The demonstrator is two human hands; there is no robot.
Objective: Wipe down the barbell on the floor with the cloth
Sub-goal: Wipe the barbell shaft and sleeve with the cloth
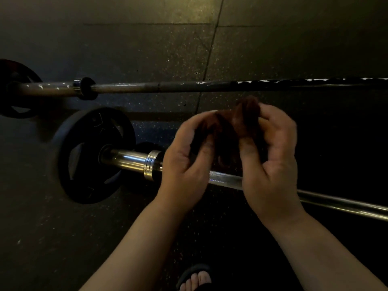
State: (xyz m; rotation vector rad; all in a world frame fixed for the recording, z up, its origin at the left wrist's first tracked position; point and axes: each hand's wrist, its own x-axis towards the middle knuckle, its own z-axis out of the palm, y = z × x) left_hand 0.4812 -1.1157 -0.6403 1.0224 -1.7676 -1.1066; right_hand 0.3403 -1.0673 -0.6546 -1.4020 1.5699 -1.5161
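While left hand [184, 152] and right hand [270, 152] both grasp bunched cloth [237, 127] above barbell [226, 179], no cloth-to-bar contact; wiping judged pending, full shaft remaining.

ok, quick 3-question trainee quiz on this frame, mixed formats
1. True or false: only one hand holds the cloth.
2. Where on the near barbell does the black plate sit, as seen in the picture? A) left end B) right end C) middle of the shaft
3. Fill in: ___ barbells lie on the floor.

Key
1. False: the left hand and the right hand both grip it.
2. A
3. Two: the far barbell lies beyond the near one.
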